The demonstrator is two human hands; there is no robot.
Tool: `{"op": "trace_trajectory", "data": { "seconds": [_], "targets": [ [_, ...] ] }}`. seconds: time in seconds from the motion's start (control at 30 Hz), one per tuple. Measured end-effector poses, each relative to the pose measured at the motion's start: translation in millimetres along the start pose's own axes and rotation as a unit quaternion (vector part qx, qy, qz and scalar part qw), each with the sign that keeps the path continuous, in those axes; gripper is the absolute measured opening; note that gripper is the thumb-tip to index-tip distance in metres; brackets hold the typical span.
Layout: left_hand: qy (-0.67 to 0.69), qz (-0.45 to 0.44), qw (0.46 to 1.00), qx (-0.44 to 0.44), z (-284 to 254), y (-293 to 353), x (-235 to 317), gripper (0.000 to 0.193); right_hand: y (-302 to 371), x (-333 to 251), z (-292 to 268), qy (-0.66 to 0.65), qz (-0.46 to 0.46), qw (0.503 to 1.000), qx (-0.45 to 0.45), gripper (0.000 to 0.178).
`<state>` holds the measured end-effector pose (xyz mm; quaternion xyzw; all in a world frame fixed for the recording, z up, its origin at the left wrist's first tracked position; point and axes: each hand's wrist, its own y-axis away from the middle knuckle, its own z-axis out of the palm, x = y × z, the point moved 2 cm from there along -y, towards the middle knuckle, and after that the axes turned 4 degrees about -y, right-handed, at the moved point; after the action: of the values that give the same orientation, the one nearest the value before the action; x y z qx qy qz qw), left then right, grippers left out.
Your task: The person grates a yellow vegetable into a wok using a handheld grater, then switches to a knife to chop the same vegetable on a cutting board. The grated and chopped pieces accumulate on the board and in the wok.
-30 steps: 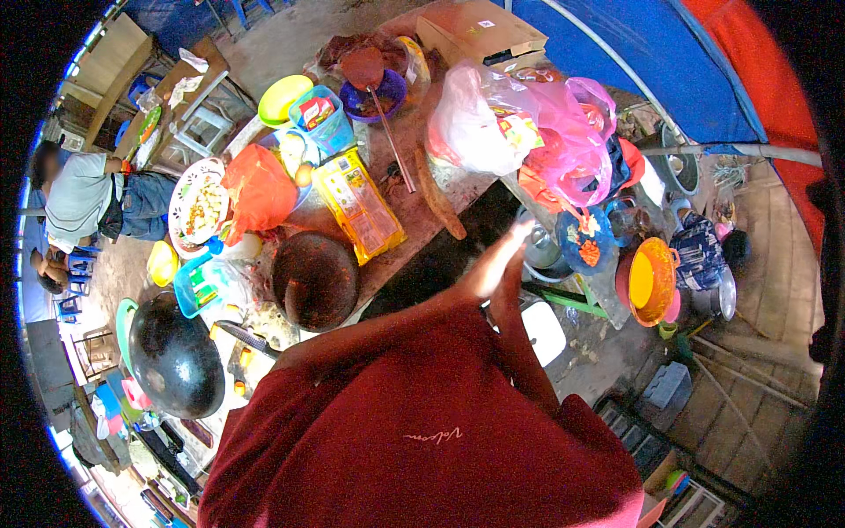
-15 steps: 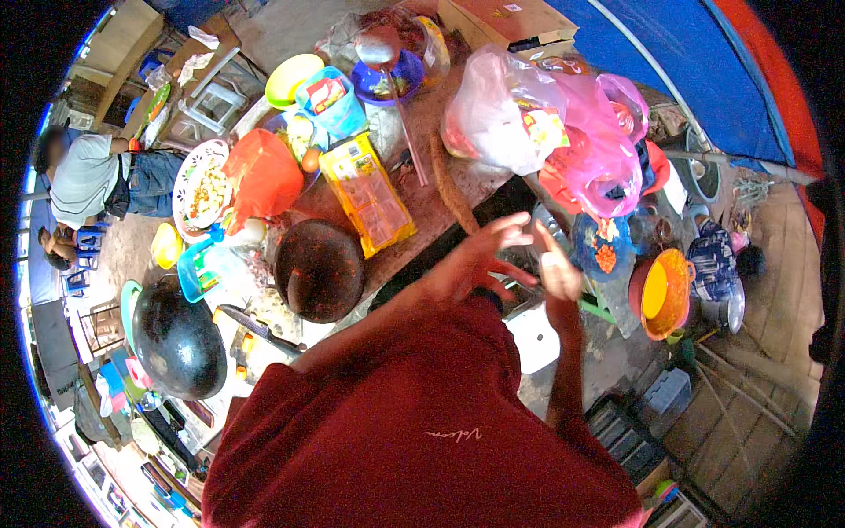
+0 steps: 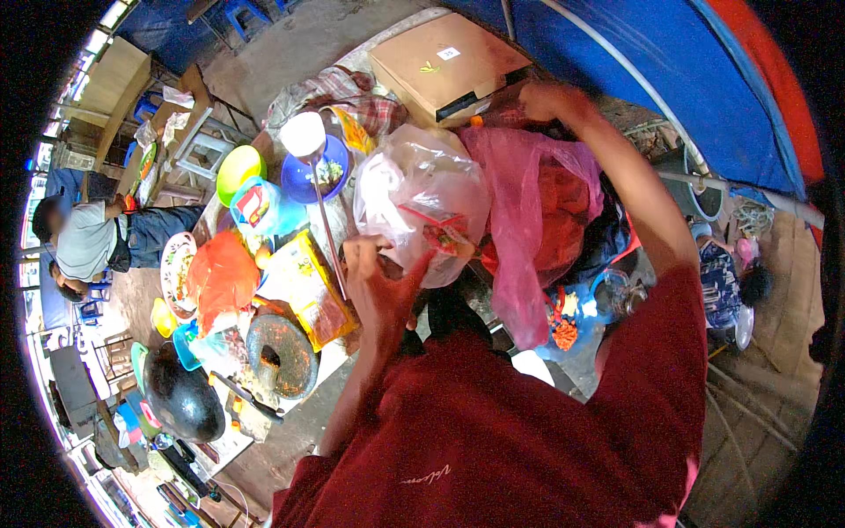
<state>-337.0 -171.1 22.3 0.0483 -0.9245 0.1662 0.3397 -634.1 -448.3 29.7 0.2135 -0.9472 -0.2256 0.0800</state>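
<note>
My left hand (image 3: 380, 280) is raised beside a white plastic bag (image 3: 414, 180), its fingers curled and the thumb apart from them, with nothing visible between. A small red-and-white packet (image 3: 447, 236) shows at the bag near the thumb. On the far side, my right hand (image 3: 544, 101) reaches over a pink plastic bag (image 3: 519, 176) to the corner of a brown cardboard box (image 3: 444, 57). Its fingers are blurred and partly hidden. Red plastic (image 3: 563, 229) shows under the pink bag. A long-handled ladle (image 3: 304, 138) rests across a purple-blue bowl (image 3: 302, 180) left of the white bag.
Leftward are a yellow packet (image 3: 304, 286), a stone mortar (image 3: 286, 352), a red bag (image 3: 222, 273), a green bowl (image 3: 238, 172), a black wok (image 3: 180, 396) and a knife (image 3: 251, 400). Orange-red pieces (image 3: 563, 333) lie at right. Another person (image 3: 84, 229) stands far left.
My hands, close together before, are now apart: the right has moved away to the box, the left toward the white bag. The view has shifted, and the pink bag hangs differently.
</note>
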Motion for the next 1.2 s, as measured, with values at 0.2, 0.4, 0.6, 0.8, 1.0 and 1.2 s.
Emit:
{"op": "trace_trajectory", "data": {
  "seconds": [0.2,0.4,0.6,0.8,1.0,1.2],
  "targets": [
    [0.231,-0.108,0.966,0.053,-20.8,12.5,-15.0,0.008,-89.8,41.1,116.6,-0.271,-0.119,0.894,0.336,0.053],
    [0.48,-0.243,0.84,0.065,-28.2,25.4,-20.2,0.006,-109.2,72.8,156.4,-0.103,0.013,0.979,0.174,0.053],
    [0.543,-0.307,0.779,0.058,-24.6,28.8,-18.2,0.01,-57.7,76.1,104.0,-0.042,-0.077,0.964,0.249,0.041],
    [0.687,-0.318,0.651,0.052,-28.5,43.7,-34.2,0.014,89.6,28.0,-8.3,-0.368,0.037,0.88,0.297,0.055],
    [0.757,-0.23,0.605,-0.088,-28.9,43.8,-53.8,0.032,177.3,-134.2,-37.2,-0.495,-0.184,0.674,0.516,0.061],
    [0.671,-0.207,0.702,-0.122,-32.9,49.7,-62.2,0.067,111.1,-280.1,69.1,-0.588,-0.047,0.752,0.293,0.046]
  ]
}}
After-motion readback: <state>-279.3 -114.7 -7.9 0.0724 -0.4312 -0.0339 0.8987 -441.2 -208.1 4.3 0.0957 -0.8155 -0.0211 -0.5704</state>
